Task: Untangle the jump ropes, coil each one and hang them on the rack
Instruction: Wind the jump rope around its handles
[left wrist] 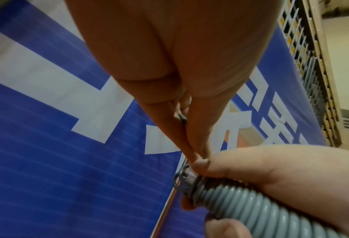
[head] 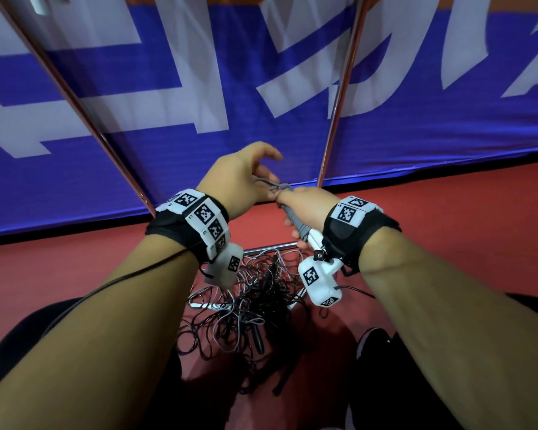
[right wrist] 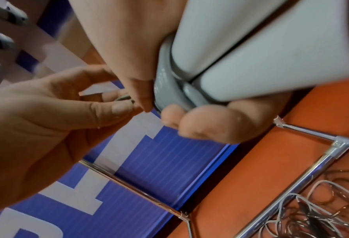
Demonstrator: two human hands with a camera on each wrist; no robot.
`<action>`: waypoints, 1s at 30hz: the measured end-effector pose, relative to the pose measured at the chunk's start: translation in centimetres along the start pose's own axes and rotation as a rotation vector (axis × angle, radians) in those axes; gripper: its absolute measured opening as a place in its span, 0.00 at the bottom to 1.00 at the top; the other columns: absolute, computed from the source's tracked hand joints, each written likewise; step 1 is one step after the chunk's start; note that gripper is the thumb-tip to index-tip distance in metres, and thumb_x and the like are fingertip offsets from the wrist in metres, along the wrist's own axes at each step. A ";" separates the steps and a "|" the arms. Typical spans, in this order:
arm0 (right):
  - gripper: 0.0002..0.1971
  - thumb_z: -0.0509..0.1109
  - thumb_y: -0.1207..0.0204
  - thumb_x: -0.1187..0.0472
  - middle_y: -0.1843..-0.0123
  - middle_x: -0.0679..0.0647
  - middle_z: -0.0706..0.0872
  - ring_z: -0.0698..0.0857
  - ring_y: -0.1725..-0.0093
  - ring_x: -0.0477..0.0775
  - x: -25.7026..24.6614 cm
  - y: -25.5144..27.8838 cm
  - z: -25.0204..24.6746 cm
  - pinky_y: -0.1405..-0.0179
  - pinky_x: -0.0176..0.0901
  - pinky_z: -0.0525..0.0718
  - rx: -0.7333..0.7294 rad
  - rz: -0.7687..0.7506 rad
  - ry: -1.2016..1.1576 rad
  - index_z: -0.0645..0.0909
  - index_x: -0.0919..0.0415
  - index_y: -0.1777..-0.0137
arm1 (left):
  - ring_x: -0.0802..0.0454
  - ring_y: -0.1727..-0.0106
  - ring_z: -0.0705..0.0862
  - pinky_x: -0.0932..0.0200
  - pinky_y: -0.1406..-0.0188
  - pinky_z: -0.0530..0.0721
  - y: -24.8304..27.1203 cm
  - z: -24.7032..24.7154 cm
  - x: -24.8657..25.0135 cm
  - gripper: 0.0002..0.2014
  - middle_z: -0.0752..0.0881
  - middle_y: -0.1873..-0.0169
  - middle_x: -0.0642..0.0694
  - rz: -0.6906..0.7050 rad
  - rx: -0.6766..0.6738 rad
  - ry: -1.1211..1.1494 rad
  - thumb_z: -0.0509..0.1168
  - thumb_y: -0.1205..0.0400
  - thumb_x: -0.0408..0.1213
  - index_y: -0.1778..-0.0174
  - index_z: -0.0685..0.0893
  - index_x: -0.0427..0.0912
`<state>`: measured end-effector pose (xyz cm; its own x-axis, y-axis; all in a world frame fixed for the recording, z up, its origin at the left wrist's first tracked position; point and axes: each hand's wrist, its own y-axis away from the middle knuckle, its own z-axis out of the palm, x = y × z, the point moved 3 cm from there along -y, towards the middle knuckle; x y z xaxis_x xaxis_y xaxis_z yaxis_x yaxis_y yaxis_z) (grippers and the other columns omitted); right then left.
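My right hand (head: 295, 209) grips a jump rope bundle (head: 297, 223): two white handles (right wrist: 251, 53) side by side with grey cord (left wrist: 251, 204) wound tightly round them. My left hand (head: 246, 178) pinches the loose end of that grey cord (head: 272, 186) between thumb and fingers, right at the top of the bundle. In the left wrist view the cord end (left wrist: 181, 118) shows between the fingertips. A tangled heap of black and grey ropes (head: 249, 305) lies on the red floor below my wrists.
Metal rack poles (head: 343, 88) rise in front of a blue banner (head: 261, 88) with white letters. The rack's base bar (right wrist: 304, 173) lies on the red floor (head: 448, 206) beside the heap. Dark trousers and a shoe (head: 373, 342) are at the bottom.
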<state>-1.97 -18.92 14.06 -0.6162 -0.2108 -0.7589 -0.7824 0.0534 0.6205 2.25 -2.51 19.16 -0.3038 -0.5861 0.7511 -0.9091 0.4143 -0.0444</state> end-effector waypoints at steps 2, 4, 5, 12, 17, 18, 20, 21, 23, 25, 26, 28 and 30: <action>0.15 0.75 0.16 0.45 0.58 0.57 0.85 0.82 0.75 0.53 -0.3 -0.2 0.1 0.74 0.45 0.84 -0.034 -0.029 -0.027 0.81 0.51 0.37 | 0.64 0.54 0.91 0.60 0.44 0.88 0.0 -0.2 -0.1 0.19 0.94 0.56 0.56 -0.012 0.027 -0.011 0.84 0.26 0.34 0.42 0.90 0.55; 0.17 0.74 0.19 0.48 0.60 0.56 0.84 0.81 0.74 0.53 -0.7 -0.1 -0.1 0.71 0.46 0.84 -0.064 -0.047 -0.054 0.81 0.53 0.34 | 0.65 0.54 0.90 0.60 0.46 0.88 0.0 -0.5 -0.2 0.14 0.93 0.57 0.59 -0.029 0.063 -0.058 0.84 0.26 0.37 0.49 0.93 0.57; 0.20 0.74 0.21 0.45 0.61 0.55 0.84 0.81 0.73 0.53 -0.8 0.1 -0.2 0.69 0.46 0.85 -0.090 -0.029 -0.090 0.82 0.54 0.34 | 0.67 0.54 0.89 0.60 0.47 0.88 0.0 -0.7 -0.2 0.14 0.93 0.56 0.60 -0.035 0.072 -0.053 0.84 0.27 0.37 0.50 0.93 0.57; 0.38 0.62 0.26 0.15 0.66 0.52 0.82 0.79 0.75 0.53 -1.0 0.4 0.0 0.66 0.48 0.87 -0.112 -0.003 -0.204 0.84 0.51 0.45 | 0.52 0.56 0.94 0.59 0.60 0.90 0.6 -0.5 -0.1 0.18 0.96 0.50 0.49 -0.135 -0.047 0.440 0.76 0.20 0.21 0.36 0.88 0.39; 0.24 0.64 0.15 0.26 0.66 0.54 0.83 0.80 0.76 0.55 -2.2 0.8 -0.2 0.65 0.54 0.89 0.003 -0.158 -0.249 0.85 0.44 0.39 | 0.45 0.55 0.93 0.57 0.52 0.92 0.2 0.4 -0.7 0.09 0.91 0.56 0.37 -0.256 0.115 0.723 0.78 0.19 0.28 0.46 0.87 0.32; 0.21 0.64 0.14 0.29 0.65 0.55 0.83 0.80 0.75 0.56 -2.4 1.0 -0.2 0.66 0.56 0.89 0.029 -0.203 -0.227 0.85 0.43 0.39 | 0.45 0.54 0.93 0.58 0.51 0.92 0.3 0.8 -0.7 0.08 0.91 0.57 0.38 -0.313 0.116 0.822 0.77 0.17 0.31 0.48 0.87 0.32; 0.19 0.65 0.13 0.31 0.64 0.56 0.83 0.81 0.74 0.57 -2.5 1.3 -0.3 0.67 0.57 0.90 0.089 -0.284 -0.175 0.85 0.44 0.43 | 0.47 0.52 0.94 0.60 0.49 0.92 0.4 1.5 -1.0 0.09 0.91 0.58 0.38 -0.430 0.118 1.006 0.76 0.16 0.34 0.50 0.86 0.31; 0.18 0.65 0.13 0.32 0.64 0.56 0.84 0.81 0.73 0.58 -2.5 1.5 -0.3 0.68 0.56 0.89 0.115 -0.313 -0.154 0.84 0.46 0.45 | 0.47 0.50 0.95 0.60 0.48 0.92 0.4 1.8 -1.2 0.10 0.91 0.57 0.37 -0.477 0.132 1.068 0.76 0.16 0.34 0.50 0.86 0.28; 0.18 0.65 0.12 0.34 0.64 0.56 0.84 0.81 0.72 0.58 -2.3 1.6 0.0 0.70 0.55 0.89 0.138 -0.348 -0.120 0.83 0.47 0.47 | 0.46 0.47 0.95 0.60 0.47 0.93 0.4 2.0 -1.6 0.14 0.93 0.51 0.33 -0.544 0.180 1.149 0.78 0.18 0.31 0.47 0.87 0.23; 0.16 0.65 0.12 0.35 0.64 0.56 0.84 0.81 0.72 0.58 -2.2 1.7 0.4 0.70 0.55 0.88 0.122 -0.366 -0.099 0.83 0.46 0.46 | 0.45 0.45 0.95 0.60 0.47 0.92 0.4 2.2 -1.9 0.16 0.93 0.47 0.30 -0.566 0.218 1.180 0.79 0.19 0.29 0.42 0.88 0.20; 0.15 0.65 0.11 0.36 0.64 0.56 0.84 0.81 0.72 0.58 -2.1 1.7 0.6 0.71 0.55 0.87 0.110 -0.372 -0.095 0.83 0.45 0.46 | 0.45 0.43 0.95 0.61 0.47 0.92 0.4 2.3 -1.9 0.15 0.93 0.46 0.30 -0.558 0.217 1.173 0.78 0.18 0.28 0.41 0.88 0.20; 0.15 0.63 0.10 0.36 0.64 0.56 0.84 0.81 0.71 0.58 -2.1 1.6 0.9 0.70 0.55 0.86 0.096 -0.372 -0.085 0.82 0.46 0.45 | 0.45 0.42 0.94 0.62 0.46 0.91 0.4 2.5 -1.9 0.13 0.93 0.45 0.31 -0.536 0.202 1.132 0.75 0.16 0.26 0.39 0.88 0.21; 0.17 0.61 0.10 0.35 0.62 0.56 0.85 0.83 0.71 0.59 -2.1 1.4 0.9 0.69 0.56 0.88 0.100 -0.359 -0.062 0.80 0.48 0.44 | 0.45 0.43 0.94 0.61 0.47 0.91 0.2 2.6 -2.0 0.11 0.93 0.46 0.32 -0.531 0.214 1.115 0.72 0.16 0.23 0.40 0.88 0.22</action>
<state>-1.83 -17.52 16.31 -0.3030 -0.1742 -0.9369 -0.9526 0.0823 0.2928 1.90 -3.05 15.95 0.4249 0.3052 0.8522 -0.9051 0.1250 0.4065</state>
